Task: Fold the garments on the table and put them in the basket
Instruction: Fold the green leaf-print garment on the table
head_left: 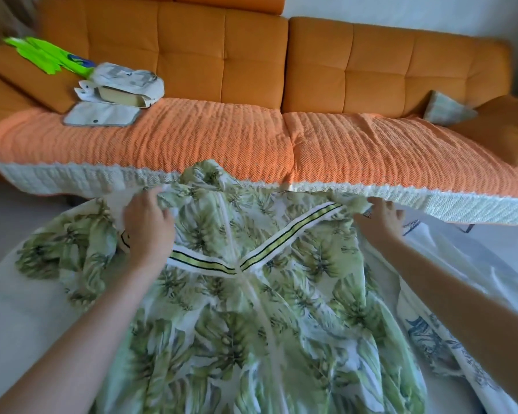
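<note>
The garment [251, 309] lies spread on the desk [15, 312]. The left hand [148, 225] has its fingers curled into one shoulder. The right hand [383, 215] has nearly straight fingers touching the other (blurred), probably squaring it for folding.

Bare forearms [449, 289], left hand [148, 225], right hand [383, 215]

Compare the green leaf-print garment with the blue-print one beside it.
Print: the green leaf-print garment carries green leaves; the blue-print garment has blue figures on white. Trim: the green one shows striped bands, the blue one none visible. Place: the green one lies central under the left hand; the blue one lies right. Both lie on the table.
</note>
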Tool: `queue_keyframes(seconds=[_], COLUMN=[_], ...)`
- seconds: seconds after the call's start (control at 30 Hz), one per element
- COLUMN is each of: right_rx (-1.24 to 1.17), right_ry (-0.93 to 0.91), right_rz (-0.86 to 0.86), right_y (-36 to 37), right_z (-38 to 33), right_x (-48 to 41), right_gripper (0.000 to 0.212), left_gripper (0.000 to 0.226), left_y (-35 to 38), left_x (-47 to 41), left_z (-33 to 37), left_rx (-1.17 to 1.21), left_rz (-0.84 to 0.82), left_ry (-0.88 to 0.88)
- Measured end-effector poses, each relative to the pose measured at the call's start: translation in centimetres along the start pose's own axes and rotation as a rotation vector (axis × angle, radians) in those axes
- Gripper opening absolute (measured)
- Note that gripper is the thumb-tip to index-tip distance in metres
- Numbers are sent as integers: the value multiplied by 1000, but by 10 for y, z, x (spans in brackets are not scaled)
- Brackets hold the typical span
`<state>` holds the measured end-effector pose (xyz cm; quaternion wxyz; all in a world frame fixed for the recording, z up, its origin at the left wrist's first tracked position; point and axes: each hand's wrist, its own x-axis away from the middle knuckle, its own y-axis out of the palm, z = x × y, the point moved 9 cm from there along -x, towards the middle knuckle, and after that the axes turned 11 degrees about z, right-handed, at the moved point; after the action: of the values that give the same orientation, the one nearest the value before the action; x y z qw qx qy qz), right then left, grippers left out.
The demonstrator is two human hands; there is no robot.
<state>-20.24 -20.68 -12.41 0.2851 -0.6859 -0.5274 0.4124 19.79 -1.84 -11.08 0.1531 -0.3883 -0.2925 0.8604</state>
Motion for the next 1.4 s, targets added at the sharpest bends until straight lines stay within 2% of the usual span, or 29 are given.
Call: queue_keyframes(seconds=[0.07, 0.13, 0.2, 0.27, 0.33, 0.43, 0.53, 0.6, 0.67, 0.7, 0.77, 0.8, 0.83, 0.93, 1.0, 1.1, 1.2, 1.23, 1.3, 1.37, 1.4], right_rx=[-3, -27, 40, 186, 286, 343, 381, 336, 203, 157, 150, 142, 118, 113, 131, 157, 372, 448, 545, 542, 499], right_ry=[-218, -356, -498, -600, -582, -527, -519, -472, -512, -545, -459, -430, -433, -446, -497, -461, -424, -396, -469, -569, -553], right_rz=[-57, -261, -496, -650, -614, -533, -534, -524, -487, -474, -463, -457, -432, -465, -485, -524, -512, -500, -450, -341, -313], right_y=[8, 30, 58, 80, 84, 76, 70, 63, 57, 57, 52, 48, 46, 54, 69, 93, 104, 103, 101, 89, 81], right_z=[-28, -46, -52, -42, -23, -2, 14, 15, 2, -6, -16, -21, -29, -54, -66, -66, -49, -45, -52, -75, -87], right_x=[22, 51, 87, 117, 120, 113, 112, 112, 112, 109, 98, 91, 83, 80, 79, 76, 76, 77, 77, 69, 62], right_gripper=[46, 52, 64, 77, 82, 79, 108, 97, 75, 74, 66, 69, 74, 59, 56, 56, 52, 53, 51, 37, 36], left_gripper=[32, 39, 46, 53, 59, 65, 58, 50, 42, 38, 35, 38, 42, 54, 61, 72, 77, 75, 63, 50, 49], left_y=[23, 39, 38, 25, 8, -11, -20, -33, -47, -48, -41, -33, -23, 18, 35, 34, 16, 11, -1, -11, -12], left_x=[32, 68, 97, 115, 122, 118, 111, 95, 72, 62, 43, 38, 38, 55, 62, 55, 52, 51, 45, 35, 34], left_z=[19, 21, 18, 9, -7, -47, -102, -120, -115, -113, -111, -107, -101, -84, -91, -126, -153, -153, -136, -101, -81], left_rx=[-97, -225, -245, -202, -163, -85, -331, -436, -451, -487, -510, -475, -426, -375, -412, -488, -558, -577, -625, -648, -604], left_rz=[-242, -416, -455, -430, -389, -475, -566, -498, -399, -385, -370, -378, -418, -641, -706, -672, -635, -638, -584, -467, -418], left_ry=[168, 249, 310, 326, 268, 8, -146, -194, -142, -103, -7, 50, 103, 253, 212, -36, -240, -260, -212, -92, -35])
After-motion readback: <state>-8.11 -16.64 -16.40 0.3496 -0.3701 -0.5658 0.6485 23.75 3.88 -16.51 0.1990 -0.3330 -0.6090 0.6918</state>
